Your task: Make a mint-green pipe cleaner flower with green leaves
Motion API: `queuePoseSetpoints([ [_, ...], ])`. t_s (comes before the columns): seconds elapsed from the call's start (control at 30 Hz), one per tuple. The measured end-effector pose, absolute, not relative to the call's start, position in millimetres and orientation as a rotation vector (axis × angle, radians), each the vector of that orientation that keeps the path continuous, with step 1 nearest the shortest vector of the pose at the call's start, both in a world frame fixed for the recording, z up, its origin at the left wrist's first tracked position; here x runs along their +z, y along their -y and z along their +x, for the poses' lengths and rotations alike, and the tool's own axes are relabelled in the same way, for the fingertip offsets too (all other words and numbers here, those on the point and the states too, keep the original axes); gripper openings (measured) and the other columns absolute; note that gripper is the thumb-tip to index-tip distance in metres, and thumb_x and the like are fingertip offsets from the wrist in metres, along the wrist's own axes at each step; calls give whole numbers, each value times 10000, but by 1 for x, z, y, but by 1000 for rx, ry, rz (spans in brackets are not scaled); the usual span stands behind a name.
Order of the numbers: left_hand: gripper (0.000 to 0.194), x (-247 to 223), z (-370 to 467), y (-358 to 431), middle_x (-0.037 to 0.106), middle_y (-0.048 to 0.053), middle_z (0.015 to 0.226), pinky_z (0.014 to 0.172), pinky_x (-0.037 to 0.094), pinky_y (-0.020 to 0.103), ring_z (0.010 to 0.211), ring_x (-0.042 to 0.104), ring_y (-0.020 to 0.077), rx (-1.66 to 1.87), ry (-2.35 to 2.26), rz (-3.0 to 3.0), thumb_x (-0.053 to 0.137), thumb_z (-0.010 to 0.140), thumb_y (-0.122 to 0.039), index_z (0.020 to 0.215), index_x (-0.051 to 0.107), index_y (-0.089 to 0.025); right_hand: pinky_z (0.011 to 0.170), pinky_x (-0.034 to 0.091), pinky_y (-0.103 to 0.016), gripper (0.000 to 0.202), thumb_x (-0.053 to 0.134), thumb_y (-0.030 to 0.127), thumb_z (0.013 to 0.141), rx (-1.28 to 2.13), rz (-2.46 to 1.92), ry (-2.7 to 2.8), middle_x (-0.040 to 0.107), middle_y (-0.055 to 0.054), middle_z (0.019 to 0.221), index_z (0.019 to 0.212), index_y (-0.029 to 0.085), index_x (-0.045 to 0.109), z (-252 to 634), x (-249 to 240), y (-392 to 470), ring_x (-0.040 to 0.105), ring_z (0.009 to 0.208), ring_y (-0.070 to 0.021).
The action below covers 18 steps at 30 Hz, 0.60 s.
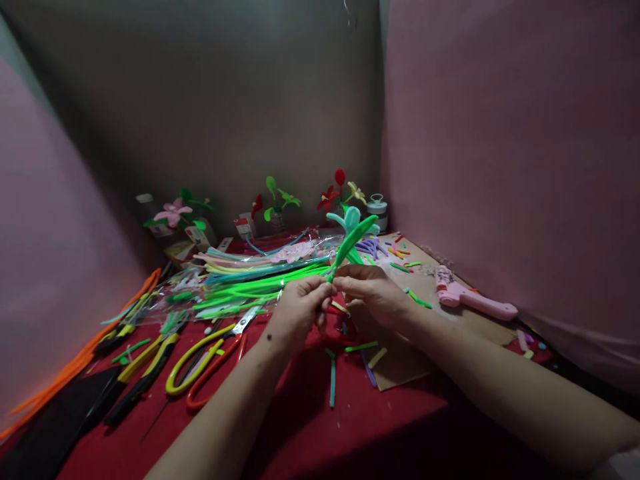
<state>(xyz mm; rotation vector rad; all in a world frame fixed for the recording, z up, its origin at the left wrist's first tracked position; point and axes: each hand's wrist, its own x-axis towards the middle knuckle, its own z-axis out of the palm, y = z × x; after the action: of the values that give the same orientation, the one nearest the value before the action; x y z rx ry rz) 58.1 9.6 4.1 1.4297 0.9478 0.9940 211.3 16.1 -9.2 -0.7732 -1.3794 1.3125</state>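
A green pipe-cleaner leaf point(354, 239) rises at a slant from between my fingertips, above the middle of the table. My left hand point(303, 303) pinches its lower end with thumb and forefinger. From the other side my right hand point(373, 293) closes its fingers on the same stem, touching the left fingertips. Just behind the leaf shows a pale turquoise pipe-cleaner flower point(351, 219); whether it is joined to the leaf I cannot tell. Beyond my left hand lie bundles of green pipe cleaners point(250, 287) in clear plastic.
Scissors point(205, 363) with yellow and red handles and pliers point(150, 363) lie at the left. A pink glue gun point(473, 300) rests on the cardboard point(410, 363) at the right, among cut pipe-cleaner bits. Finished flowers point(173, 212) stand along the back wall.
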Motion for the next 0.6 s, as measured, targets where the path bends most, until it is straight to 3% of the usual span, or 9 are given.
queuePoseSetpoints([
  [0.27, 136, 10, 51, -10, 367, -88, 484, 283, 346, 140, 299, 184, -9, 823, -553, 1015, 606, 779, -234, 734, 556, -117, 605, 344, -253, 257, 699, 401, 681, 1439, -734, 1430, 567, 9, 642, 659, 149, 653, 216, -10, -21, 467, 590, -92],
  [0.43, 138, 12, 48, -11, 386, -84, 491, 282, 375, 145, 296, 200, -11, 799, -543, 1038, 609, 779, -239, 752, 564, -112, 695, 416, -288, 215, 735, 285, 635, 1480, -580, 1335, 632, -7, 761, 813, 181, 675, 212, -6, -15, 560, 707, -138],
  [0.6, 163, 13, 49, -10, 396, -81, 482, 302, 416, 171, 295, 258, -3, 752, -594, 1126, 620, 769, -265, 730, 577, -113, 734, 439, -307, 151, 711, 217, 645, 1347, -491, 1288, 627, 10, 698, 777, 195, 640, 211, -4, -14, 568, 674, -131],
])
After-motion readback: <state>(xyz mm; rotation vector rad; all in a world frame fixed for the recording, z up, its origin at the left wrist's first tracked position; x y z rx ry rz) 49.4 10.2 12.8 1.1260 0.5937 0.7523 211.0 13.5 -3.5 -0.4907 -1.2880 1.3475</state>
